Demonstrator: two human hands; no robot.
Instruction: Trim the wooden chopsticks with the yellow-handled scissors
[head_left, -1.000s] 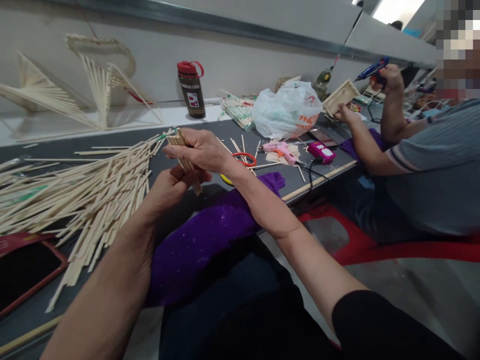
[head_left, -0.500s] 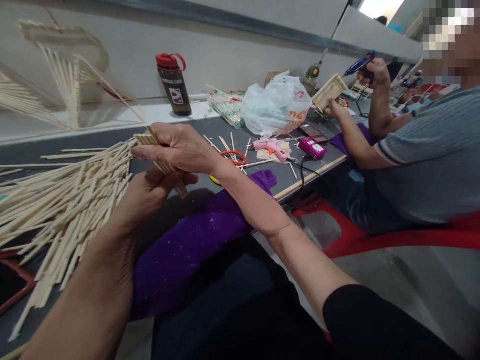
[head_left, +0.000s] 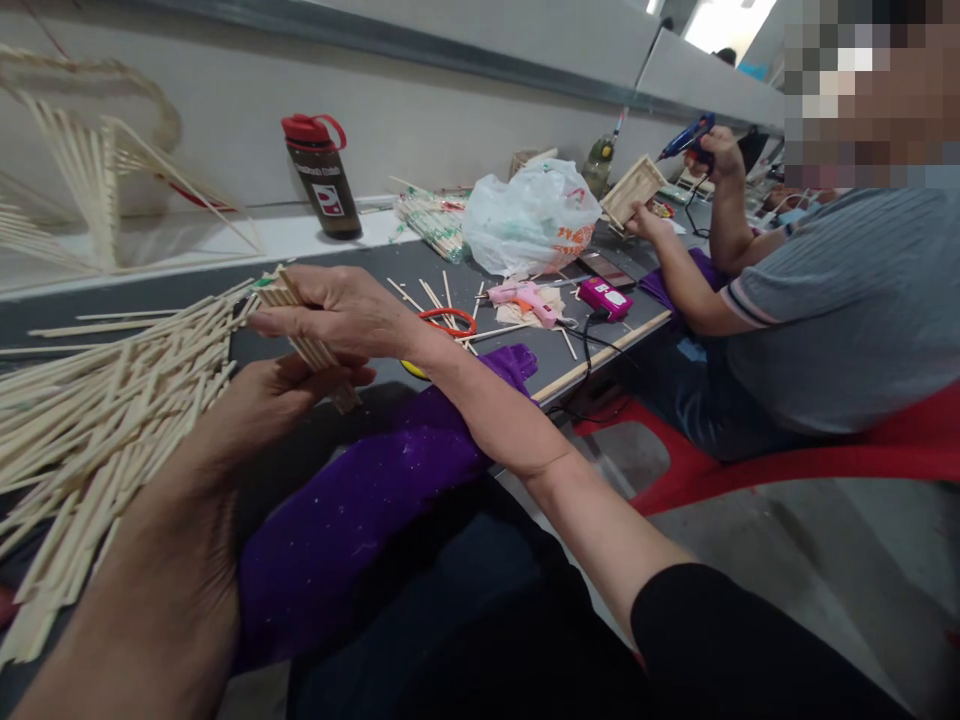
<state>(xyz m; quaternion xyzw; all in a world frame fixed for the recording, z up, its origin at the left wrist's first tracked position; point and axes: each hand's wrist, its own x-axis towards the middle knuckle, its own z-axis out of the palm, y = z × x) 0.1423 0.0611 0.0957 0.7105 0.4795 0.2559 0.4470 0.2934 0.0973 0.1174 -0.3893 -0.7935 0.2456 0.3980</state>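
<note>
Everything slides left in the head view, as if the head turns right. Left hand [head_left: 281, 388] and right hand [head_left: 341, 305] both remain wrapped around the bundle [head_left: 312, 351], which tilts between them beside the loose sticks [head_left: 135, 400]; the hold seems unchanged. Whether its lower end touches the tabletop [head_left: 379, 272], I cannot tell.

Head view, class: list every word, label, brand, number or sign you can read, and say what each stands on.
"P", perhaps: white square logo on the dark bottle; uncertain.
White lettering above that logo: too blurred to read.
Orange-red print on the plastic bag: too creased and blurred.
Pale markings on the magenta box: too small.
No other text is readable.
</note>
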